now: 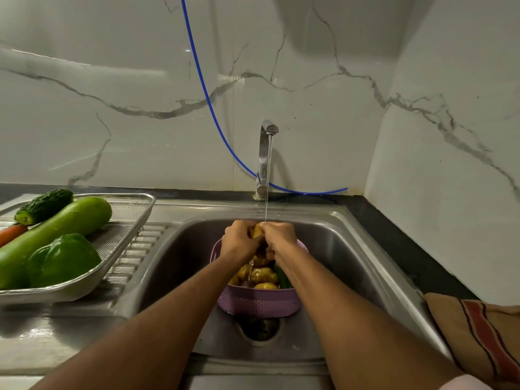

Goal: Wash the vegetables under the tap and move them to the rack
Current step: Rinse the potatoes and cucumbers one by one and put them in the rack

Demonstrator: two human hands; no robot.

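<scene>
Steel sink unit bears mesh rack and purple basket.

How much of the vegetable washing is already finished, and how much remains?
Done, it seems: a bitter gourd, bottle gourd, carrot and green pepper already lie in the rack. In hand: the left hand and right hand hold a potato under the running tap. Left: several potatoes and something green wait in the purple basket in the sink.

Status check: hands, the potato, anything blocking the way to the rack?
Left hand and right hand both grip potato under tap stream. More potatoes in purple basket. Rack already crowded; path clear.
</scene>
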